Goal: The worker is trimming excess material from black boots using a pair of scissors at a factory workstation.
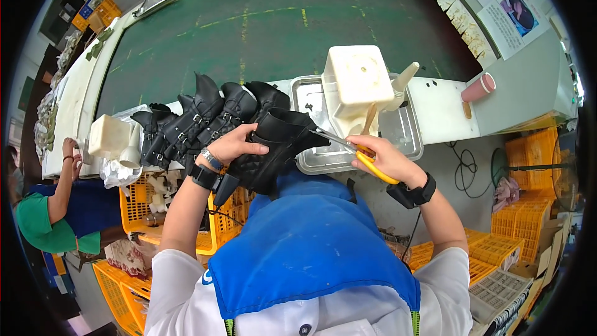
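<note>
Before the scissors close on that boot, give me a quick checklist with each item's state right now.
1. Boot steadied: ok. The left hand lies flat on the black boot.
2. Scissors in grip: ok. The right hand holds the yellow-handled scissors.
3. Blades at the boot: ok. The tips reach the boot's upper edge.
4. Left fingers away from blades: ok. They rest apart from the tips.
5. What the blades are on: cannot tell, too small to see.
6. Room nearby: not ok. A row of black boots crowds the left; a metal tray sits just behind.
</note>
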### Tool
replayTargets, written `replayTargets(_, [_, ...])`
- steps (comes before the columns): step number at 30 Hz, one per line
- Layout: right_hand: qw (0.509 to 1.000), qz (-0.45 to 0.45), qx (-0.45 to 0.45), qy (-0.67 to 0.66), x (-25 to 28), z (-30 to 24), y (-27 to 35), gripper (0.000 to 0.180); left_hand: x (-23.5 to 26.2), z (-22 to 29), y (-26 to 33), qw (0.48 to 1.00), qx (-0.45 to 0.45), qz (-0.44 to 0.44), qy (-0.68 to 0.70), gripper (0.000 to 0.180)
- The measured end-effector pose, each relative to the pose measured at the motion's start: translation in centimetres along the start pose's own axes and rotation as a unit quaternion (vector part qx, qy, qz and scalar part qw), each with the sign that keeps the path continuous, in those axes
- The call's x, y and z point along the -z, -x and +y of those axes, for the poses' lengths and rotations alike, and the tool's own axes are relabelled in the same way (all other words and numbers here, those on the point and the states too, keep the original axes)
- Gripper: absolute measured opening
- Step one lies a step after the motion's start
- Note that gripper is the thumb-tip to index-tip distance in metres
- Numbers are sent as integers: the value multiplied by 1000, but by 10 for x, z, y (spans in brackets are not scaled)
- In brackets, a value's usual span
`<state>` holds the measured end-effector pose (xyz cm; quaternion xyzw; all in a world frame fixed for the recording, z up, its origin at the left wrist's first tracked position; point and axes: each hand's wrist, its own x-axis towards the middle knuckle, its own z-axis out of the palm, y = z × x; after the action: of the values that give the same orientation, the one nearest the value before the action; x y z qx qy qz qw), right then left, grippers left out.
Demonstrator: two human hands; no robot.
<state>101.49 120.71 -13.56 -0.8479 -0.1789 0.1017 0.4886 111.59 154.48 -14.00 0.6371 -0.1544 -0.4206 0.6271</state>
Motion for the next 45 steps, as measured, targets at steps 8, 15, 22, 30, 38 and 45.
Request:
replayTargets(8, [1000, -4, 18, 10, -7, -4, -3, 42, -9, 10, -7, 997, 13, -31, -63, 45])
replayTargets(15, [1000, -7, 8, -21, -11, -7, -4, 41, -5, 6, -13, 993, 0, -57, -99, 44])
replayTargets(22, [999, -27, -24, -24, -14, 6, -1, 44, 1, 1, -20, 991, 15, -60, -116, 42])
replayTargets(30, [996, -3, -72, -57, -21, 32, 10, 43, 6, -9, -33, 987, 63, -62, -133, 44])
replayTargets(38, [982, -53, -114, -141, -17, 35, 19, 50, 2, -5, -32, 990, 55, -64, -114, 47])
replayTargets(45, [992, 9, -59, -115, -28, 22, 20, 48, 0, -3, -29, 994, 57, -64, -74, 47])
